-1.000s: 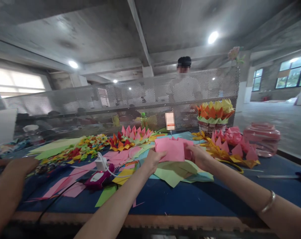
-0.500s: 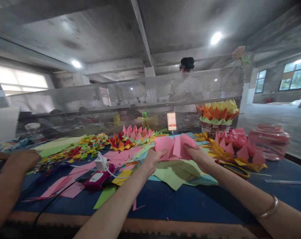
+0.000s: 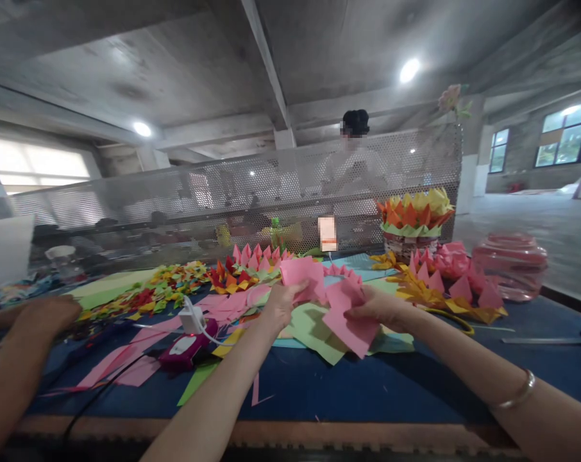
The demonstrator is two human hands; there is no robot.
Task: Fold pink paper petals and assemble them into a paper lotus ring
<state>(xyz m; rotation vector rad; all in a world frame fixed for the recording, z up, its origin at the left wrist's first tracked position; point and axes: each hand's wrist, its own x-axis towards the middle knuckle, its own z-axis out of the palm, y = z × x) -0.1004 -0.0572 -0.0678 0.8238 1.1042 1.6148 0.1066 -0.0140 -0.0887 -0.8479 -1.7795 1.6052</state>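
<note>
My left hand (image 3: 283, 307) pinches a piece of pink paper (image 3: 300, 274) by its lower edge, holding it above the table. Between finger and thumb of my right hand (image 3: 374, 305) is another pink paper sheet (image 3: 352, 321), which hangs tilted with a corner pointing down. The two pink pieces come close at their inner edges; whether they join there I cannot tell. Under them lie pale green sheets (image 3: 312, 330) and some light blue paper (image 3: 290, 343). Just behind, a row of folded pink points (image 3: 341, 274) shows between my hands.
A purple power strip (image 3: 187, 346) with a white charger stands left of my forearm. Another person's arm (image 3: 25, 346) reaches in at far left. On the right are folded pink and yellow paper petals (image 3: 435, 285), a paper-flower basket (image 3: 410, 240) and a clear pink jar (image 3: 512, 266). A perforated metal screen (image 3: 175, 199) borders the back.
The pink paper, earlier held in one span between both hands, now shows as two parts. My right hand has lowered and turned its part downward; the folded pink points behind came into view.
</note>
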